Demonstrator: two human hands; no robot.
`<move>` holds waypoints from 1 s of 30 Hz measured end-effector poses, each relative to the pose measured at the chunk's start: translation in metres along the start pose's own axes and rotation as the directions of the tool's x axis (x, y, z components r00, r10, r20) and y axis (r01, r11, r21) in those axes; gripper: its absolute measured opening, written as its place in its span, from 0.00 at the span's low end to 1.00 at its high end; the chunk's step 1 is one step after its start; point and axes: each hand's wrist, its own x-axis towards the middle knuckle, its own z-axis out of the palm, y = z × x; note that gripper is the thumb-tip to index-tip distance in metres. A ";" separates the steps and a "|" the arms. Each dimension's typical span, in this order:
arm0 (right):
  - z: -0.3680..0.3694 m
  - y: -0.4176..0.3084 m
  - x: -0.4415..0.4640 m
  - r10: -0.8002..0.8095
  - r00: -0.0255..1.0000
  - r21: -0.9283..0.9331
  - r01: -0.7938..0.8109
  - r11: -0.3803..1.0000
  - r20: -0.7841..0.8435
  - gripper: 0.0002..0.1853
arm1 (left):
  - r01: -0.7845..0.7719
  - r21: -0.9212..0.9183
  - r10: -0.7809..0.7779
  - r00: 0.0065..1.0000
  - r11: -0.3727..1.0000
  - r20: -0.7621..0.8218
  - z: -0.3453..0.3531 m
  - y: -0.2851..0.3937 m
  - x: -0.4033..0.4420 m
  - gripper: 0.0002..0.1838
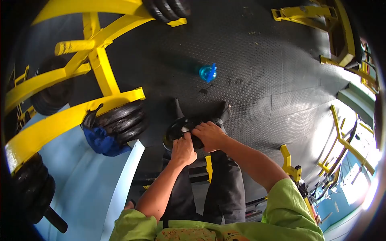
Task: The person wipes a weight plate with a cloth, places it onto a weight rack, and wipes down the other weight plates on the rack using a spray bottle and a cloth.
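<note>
A round black object that looks like a weight plate [173, 132] is in front of my shins, with a pale, shiny spot near its middle. My left hand [184, 151] is at its near side, fingers bent and drawn together close to the pale spot. From the right, my right hand [209, 135] curls its fingers over the object's upper right part. Both hands hide some of it, and its lower edge merges with my dark trousers [225, 184]. Beyond my feet, a translucent blue bottle [208, 73] stands on the black floor.
At left, a yellow rack [105, 72] carries black weight plates [124, 120]; a blue cloth bag [105, 140] hangs beside them. More yellow frames [341, 36] stand at the upper right. A yellow bracket [290, 164] is near my right elbow. The floor [265, 80] is textured black matting.
</note>
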 end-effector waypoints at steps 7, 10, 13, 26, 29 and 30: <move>0.030 0.027 -0.029 0.242 0.936 0.273 -0.170 0.947 -0.257 0.40 | -0.150 0.215 0.129 0.986 0.965 0.106 0.001 0.037 0.035 0.25; 0.019 0.055 -0.039 0.213 0.964 0.343 -0.150 0.927 -0.156 0.47 | -0.181 0.301 0.142 0.979 0.936 0.147 -0.002 0.055 0.050 0.24; 0.025 0.058 -0.048 0.267 0.948 0.339 -0.196 0.920 -0.175 0.52 | -0.205 0.404 0.158 0.976 0.891 0.148 0.004 0.067 0.054 0.23; 0.066 0.127 -0.083 0.243 0.818 0.279 -0.106 0.954 -0.522 0.32 | -0.260 0.283 0.205 0.956 0.923 0.211 -0.007 0.088 0.061 0.25; 0.072 0.129 -0.077 0.210 0.794 0.237 -0.086 0.968 -0.570 0.30 | -0.249 0.290 0.195 0.960 0.924 0.203 -0.005 0.086 0.064 0.26; 0.075 0.130 -0.074 0.159 0.792 0.165 -0.075 0.984 -0.590 0.30 | -0.244 0.292 0.191 0.961 0.925 0.199 -0.003 0.085 0.066 0.27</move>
